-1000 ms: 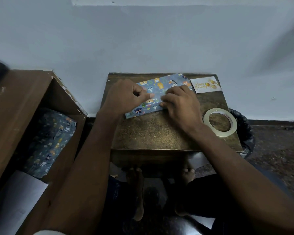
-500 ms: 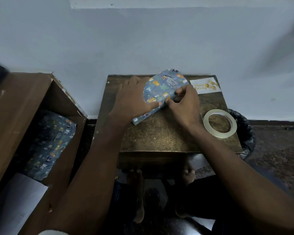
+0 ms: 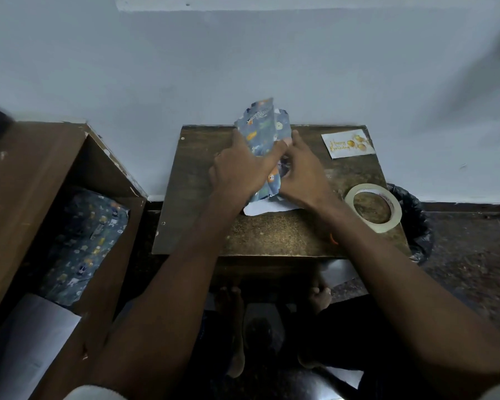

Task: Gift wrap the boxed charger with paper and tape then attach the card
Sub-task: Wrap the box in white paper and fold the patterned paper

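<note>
1. The small wooden table [image 3: 272,238] is standing against the wall, bearing everything.
2. The wrapped box [image 3: 264,140] is being held tilted up on end at the table's middle – patterned paper around it, a white flap underneath.
3. The left hand [image 3: 240,168] is gripping its left side; the right hand [image 3: 303,174] is pinching the paper.
4. The tape roll [image 3: 373,207] is lying at the table's right edge.
5. The card [image 3: 348,144] is lying at the table's far right corner.

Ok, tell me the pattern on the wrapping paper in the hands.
Blue-grey wrapping paper with small cartoon animal prints, seen in the head view.
</note>
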{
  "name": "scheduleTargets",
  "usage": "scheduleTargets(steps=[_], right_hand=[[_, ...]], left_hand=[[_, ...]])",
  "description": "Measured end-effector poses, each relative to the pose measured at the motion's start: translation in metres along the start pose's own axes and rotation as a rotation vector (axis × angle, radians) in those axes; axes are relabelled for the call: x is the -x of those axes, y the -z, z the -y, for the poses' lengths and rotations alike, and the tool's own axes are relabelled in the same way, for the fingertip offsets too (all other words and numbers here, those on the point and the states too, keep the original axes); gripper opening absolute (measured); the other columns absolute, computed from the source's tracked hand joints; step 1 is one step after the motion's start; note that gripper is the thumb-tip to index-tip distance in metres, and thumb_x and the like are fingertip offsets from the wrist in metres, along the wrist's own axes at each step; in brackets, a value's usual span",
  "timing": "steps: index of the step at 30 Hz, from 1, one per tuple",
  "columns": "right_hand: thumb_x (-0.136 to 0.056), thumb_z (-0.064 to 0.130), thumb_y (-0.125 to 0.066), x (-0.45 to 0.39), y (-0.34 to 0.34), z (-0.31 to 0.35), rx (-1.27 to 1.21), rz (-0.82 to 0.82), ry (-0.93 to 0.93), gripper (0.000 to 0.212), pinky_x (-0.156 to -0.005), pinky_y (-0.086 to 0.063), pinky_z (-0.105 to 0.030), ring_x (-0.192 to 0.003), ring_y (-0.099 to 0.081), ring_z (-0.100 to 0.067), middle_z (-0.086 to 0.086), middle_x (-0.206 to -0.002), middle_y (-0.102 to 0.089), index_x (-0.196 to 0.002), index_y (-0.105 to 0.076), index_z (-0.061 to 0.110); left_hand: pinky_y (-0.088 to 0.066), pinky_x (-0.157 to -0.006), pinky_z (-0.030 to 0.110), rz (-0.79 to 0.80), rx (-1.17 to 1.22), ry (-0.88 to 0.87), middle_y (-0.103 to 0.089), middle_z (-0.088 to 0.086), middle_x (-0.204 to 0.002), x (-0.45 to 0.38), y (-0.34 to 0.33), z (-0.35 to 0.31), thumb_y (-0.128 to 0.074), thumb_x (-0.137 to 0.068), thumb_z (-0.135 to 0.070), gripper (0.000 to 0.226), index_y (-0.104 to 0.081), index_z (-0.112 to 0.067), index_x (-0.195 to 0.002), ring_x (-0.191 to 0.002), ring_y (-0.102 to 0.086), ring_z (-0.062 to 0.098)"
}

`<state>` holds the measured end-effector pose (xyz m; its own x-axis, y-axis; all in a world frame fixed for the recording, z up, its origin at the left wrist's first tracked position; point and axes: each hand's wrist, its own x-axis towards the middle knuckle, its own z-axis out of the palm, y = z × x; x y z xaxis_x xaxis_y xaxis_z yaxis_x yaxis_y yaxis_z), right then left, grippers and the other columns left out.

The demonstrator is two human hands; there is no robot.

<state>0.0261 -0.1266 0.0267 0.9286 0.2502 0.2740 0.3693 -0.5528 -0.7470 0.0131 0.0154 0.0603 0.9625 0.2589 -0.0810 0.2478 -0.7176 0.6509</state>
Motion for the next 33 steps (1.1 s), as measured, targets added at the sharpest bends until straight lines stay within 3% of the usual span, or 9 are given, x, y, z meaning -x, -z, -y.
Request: scheduleTargets(steps=[4, 6, 8, 10, 13, 17, 23, 29, 33], right_hand=[[-0.061, 0.085, -0.074, 0.001, -0.004, -0.011, 0.374, 0.301, -0.013, 0.130, -0.131, -0.008, -0.053, -0.161, 0.002, -0.035, -0.018, -0.173, -0.005, -0.164, -0.023, 0.025], [-0.065, 0.071, -0.082, 0.004, 0.001, -0.011, 0.461, 0.383, -0.108, 0.134, -0.128, -0.004, -0.051, -0.160, 0.011, -0.034, -0.014, -0.174, 0.007, -0.167, -0.010, 0.024], [-0.070, 0.048, -0.076, 0.008, 0.007, -0.006, 0.412, 0.331, -0.089, 0.111, -0.126, -0.021, -0.049, -0.159, -0.007, -0.037, -0.014, -0.172, -0.010, -0.163, -0.023, 0.018], [-0.073, 0.028, -0.067, 0.013, 0.012, -0.002, 0.242, 0.157, -0.053, 0.073, -0.100, -0.043, -0.034, -0.137, -0.048, -0.037, -0.015, -0.150, -0.046, -0.142, -0.049, 0.010], [-0.085, 0.013, -0.064, 0.017, 0.016, 0.007, 0.111, -0.013, -0.180, 0.050, -0.078, -0.041, -0.025, -0.103, -0.064, -0.021, -0.005, -0.125, -0.067, -0.134, -0.061, 0.015], [-0.086, 0.026, -0.053, 0.014, 0.019, 0.007, -0.044, -0.135, -0.259, 0.044, -0.075, -0.048, -0.026, -0.089, -0.065, -0.007, 0.012, -0.103, -0.073, -0.126, -0.070, 0.022], [-0.091, 0.018, -0.064, 0.009, 0.026, -0.005, 0.005, -0.294, -0.407, 0.002, -0.066, -0.042, -0.030, -0.080, -0.063, -0.018, 0.007, -0.082, -0.066, -0.093, -0.066, 0.018], [-0.082, 0.005, -0.060, 0.007, 0.032, -0.011, -0.106, -0.339, -0.533, 0.009, -0.060, -0.043, -0.027, -0.077, -0.065, -0.022, 0.004, -0.076, -0.067, -0.083, -0.067, 0.011], [-0.081, 0.004, -0.060, 0.006, 0.031, -0.009, -0.070, -0.308, -0.539, 0.014, -0.060, -0.046, -0.027, -0.082, -0.065, -0.024, 0.004, -0.081, -0.066, -0.090, -0.067, 0.013]], left_hand=[[-0.046, -0.094, 0.040, -0.029, 0.024, 0.143, -0.069, 0.008, -0.126, -0.005, 0.006, -0.007, -0.062, -0.085, -0.066, 0.072, -0.057, -0.014, -0.135, -0.124, -0.062, 0.034], [-0.044, -0.083, 0.038, -0.015, 0.267, 0.222, -0.074, 0.007, -0.103, -0.014, 0.018, -0.001, -0.050, -0.090, -0.055, 0.049, -0.069, -0.013, -0.107, -0.110, -0.066, 0.034], [-0.051, -0.081, 0.039, 0.027, 0.597, 0.323, -0.071, 0.005, -0.081, -0.020, 0.029, 0.014, -0.047, -0.096, -0.036, 0.030, -0.065, -0.015, -0.087, -0.097, -0.068, 0.034], [-0.060, -0.078, 0.042, 0.026, 0.711, 0.366, -0.072, 0.008, -0.094, -0.024, 0.039, 0.032, -0.051, -0.094, -0.025, 0.018, -0.065, -0.018, -0.100, -0.099, -0.071, 0.033], [-0.058, -0.091, 0.044, -0.043, 0.239, 0.287, -0.062, 0.014, -0.142, -0.031, 0.047, 0.053, -0.059, -0.088, -0.018, 0.070, -0.044, -0.014, -0.156, -0.126, -0.062, 0.039], [-0.036, -0.117, 0.050, -0.316, -0.488, -0.157, -0.023, 0.019, -0.171, -0.028, 0.053, 0.047, -0.082, -0.083, -0.009, 0.104, -0.021, -0.015, -0.167, -0.153, -0.032, 0.039], [-0.019, -0.129, 0.050, 0.205, -0.196, -0.474, -0.031, 0.007, -0.171, -0.024, 0.008, 0.026, -0.085, -0.066, -0.067, 0.124, -0.028, -0.021, -0.167, -0.158, -0.024, 0.031], [-0.011, -0.125, 0.058, 0.225, -0.120, -0.345, 0.006, 0.003, -0.179, -0.041, -0.005, 0.031, -0.080, -0.046, -0.081, 0.148, -0.012, -0.034, -0.169, -0.165, 0.005, 0.023], [-0.014, -0.124, 0.057, 0.229, -0.171, -0.370, 0.003, 0.002, -0.178, -0.046, -0.005, 0.038, -0.095, -0.048, -0.069, 0.154, -0.007, -0.036, -0.169, -0.164, 0.003, 0.023]])
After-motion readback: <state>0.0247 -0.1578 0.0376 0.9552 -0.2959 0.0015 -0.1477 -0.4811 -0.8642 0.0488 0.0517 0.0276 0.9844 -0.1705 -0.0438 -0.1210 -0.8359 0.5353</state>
